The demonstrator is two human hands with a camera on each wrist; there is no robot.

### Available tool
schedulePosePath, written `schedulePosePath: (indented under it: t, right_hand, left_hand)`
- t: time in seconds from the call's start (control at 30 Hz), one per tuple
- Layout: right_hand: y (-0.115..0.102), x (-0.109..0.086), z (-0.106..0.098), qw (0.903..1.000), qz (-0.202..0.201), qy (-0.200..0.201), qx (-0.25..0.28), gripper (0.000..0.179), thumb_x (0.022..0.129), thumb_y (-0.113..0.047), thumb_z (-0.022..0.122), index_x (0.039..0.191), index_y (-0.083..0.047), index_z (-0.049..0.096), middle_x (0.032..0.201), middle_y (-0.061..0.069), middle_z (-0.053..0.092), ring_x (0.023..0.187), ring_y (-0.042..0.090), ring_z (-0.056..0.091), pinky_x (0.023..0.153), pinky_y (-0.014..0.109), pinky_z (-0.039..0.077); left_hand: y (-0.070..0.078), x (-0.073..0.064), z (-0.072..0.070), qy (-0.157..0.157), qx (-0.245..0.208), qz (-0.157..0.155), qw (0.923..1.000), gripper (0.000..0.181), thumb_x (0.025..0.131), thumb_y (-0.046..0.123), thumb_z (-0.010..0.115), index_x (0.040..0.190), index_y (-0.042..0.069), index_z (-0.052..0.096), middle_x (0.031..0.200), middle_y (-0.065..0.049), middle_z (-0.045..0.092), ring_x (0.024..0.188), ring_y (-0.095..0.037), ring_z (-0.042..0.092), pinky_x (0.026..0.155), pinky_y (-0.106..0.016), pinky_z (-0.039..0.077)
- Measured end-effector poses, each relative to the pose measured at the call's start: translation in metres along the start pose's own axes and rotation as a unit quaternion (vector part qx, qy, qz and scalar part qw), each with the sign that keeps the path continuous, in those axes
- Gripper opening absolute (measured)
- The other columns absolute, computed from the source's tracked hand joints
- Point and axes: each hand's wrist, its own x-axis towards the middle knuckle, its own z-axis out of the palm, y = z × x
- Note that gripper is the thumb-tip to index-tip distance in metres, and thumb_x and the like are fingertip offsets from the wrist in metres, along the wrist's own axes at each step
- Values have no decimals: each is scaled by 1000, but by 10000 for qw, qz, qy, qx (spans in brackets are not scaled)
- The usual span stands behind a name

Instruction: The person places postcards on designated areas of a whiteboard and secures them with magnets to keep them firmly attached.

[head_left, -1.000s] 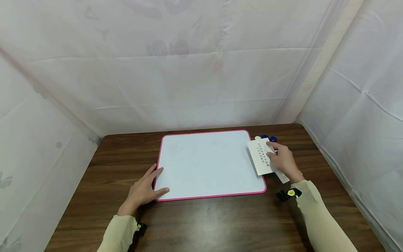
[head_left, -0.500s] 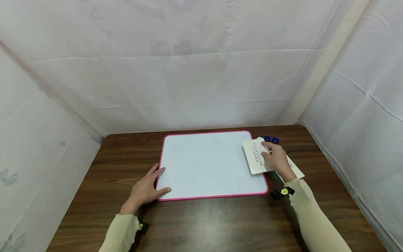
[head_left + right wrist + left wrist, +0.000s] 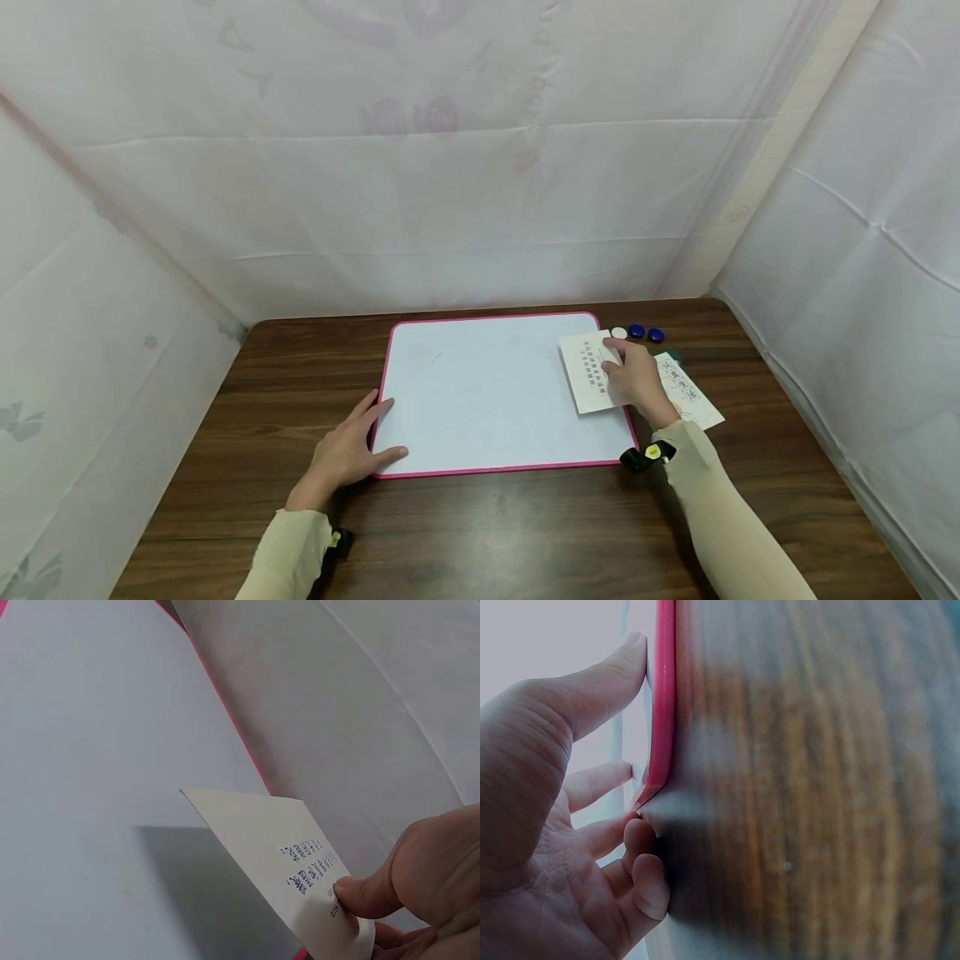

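A whiteboard (image 3: pixel 480 392) with a pink rim lies on the wooden table. My left hand (image 3: pixel 347 450) rests at its lower left corner, thumb over the board's face and fingers spread along the side edge (image 3: pixel 662 697). My right hand (image 3: pixel 637 383) pinches a white card (image 3: pixel 587 375) by its right edge, thumb on the printed face. The card bears lines of dark characters and overlaps the board's right part. In the right wrist view the card (image 3: pixel 262 840) is tilted above the board, casting a shadow on it.
A second card (image 3: pixel 692 398) with handwriting lies right of the board, with a dark green item (image 3: pixel 671 356) by its top. One white round piece (image 3: pixel 618 332) and two blue round pieces (image 3: pixel 636 331) sit near the board's upper right corner. White sheeting (image 3: pixel 450 208) surrounds the table.
My right hand has moved left with the card, farther over the board. The second card and the round pieces have come into fuller view. My left hand stays at the corner.
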Motion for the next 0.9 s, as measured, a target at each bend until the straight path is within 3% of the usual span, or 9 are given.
schedulePosePath:
  t: [0.9]
  right_hand:
    - [-7, 9, 25, 9993, 4, -89, -376, 49, 100, -6, 63, 147, 1, 52, 151, 26, 48, 144, 44, 40, 115, 58, 34]
  left_hand:
    - [0, 2, -1, -17, 8, -17, 10000, 92, 84, 61, 77, 156, 14, 45, 165, -20, 30, 132, -49, 52, 91, -72, 45]
